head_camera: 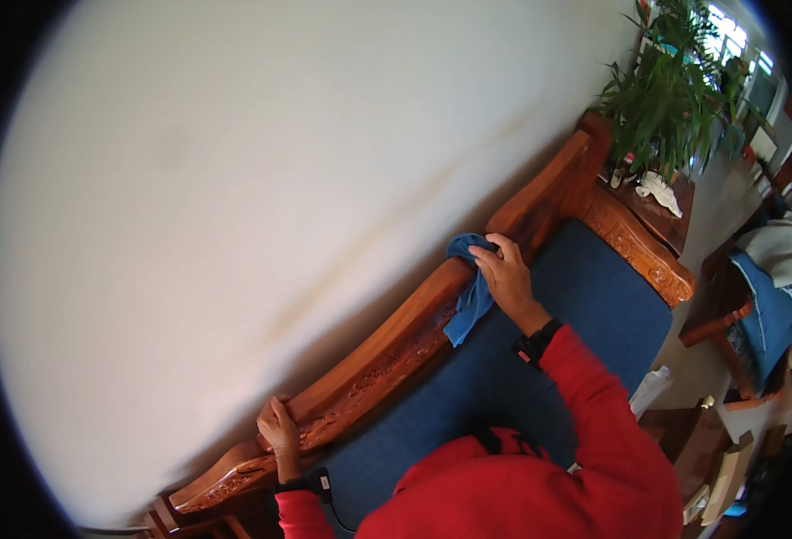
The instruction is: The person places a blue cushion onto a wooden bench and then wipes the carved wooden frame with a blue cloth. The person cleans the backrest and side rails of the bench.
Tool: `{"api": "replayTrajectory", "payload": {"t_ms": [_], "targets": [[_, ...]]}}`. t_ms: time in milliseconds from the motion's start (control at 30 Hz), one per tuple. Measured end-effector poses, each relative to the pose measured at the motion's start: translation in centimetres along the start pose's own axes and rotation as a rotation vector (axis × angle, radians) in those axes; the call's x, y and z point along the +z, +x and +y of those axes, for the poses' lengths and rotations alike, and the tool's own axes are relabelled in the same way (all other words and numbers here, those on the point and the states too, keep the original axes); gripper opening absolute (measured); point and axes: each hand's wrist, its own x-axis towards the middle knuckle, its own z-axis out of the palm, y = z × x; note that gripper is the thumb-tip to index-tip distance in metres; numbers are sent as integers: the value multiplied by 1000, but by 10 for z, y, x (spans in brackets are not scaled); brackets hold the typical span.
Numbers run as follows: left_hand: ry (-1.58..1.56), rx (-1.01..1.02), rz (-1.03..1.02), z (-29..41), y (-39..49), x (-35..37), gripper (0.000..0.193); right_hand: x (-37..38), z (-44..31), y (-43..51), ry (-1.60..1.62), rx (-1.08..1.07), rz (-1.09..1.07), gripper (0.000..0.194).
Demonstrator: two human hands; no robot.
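Note:
A carved wooden sofa (379, 354) with blue seat cushions (594, 296) stands along the wall. On the top rail of its backrest, my right hand (505, 271) presses a blue cloth (468, 306) against the wood. Part of the cloth drapes over the front of the rail. Farther down the same rail, my left hand (279, 428) grips the wooden edge, its fingers curled over the back. Both wrists carry dark bands, and a small black device with a cable hangs by the left one.
A pale wall (234, 202) rises close behind the backrest. Beyond the carved armrest (638, 246), a side table (679, 229) bears a leafy plant (672, 101) and a white cloth (660, 194). At right stands a wooden chair with a blue cushion (770, 316). A cardboard piece (727, 482) lies at lower right.

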Motion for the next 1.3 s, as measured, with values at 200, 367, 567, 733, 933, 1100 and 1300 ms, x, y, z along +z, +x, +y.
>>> {"api": "replayTrajectory", "payload": {"t_ms": [200,367,567,733,933,1100,1300], "targets": [[-25,-24,28,-1,-2,1,43,9,16,27,-135,202,-14,17],[-28,-18,48,-4,-1,5,43,5,25,20,-207,150,-166,19],[-65,-90,11,-4,0,3,42,-5,47,-28,-192,339,-426,17],[-34,137,133,1,0,3,42,-32,44,-89,273,827,-430,27],[-46,49,99,5,-3,1,42,-42,7,-31,467,632,17,25],[-76,-15,110,6,-3,1,42,-7,-16,22,114,109,-168,21],[-83,-51,73,7,-5,-1,40,2,-11,17,76,219,-421,26]]}}
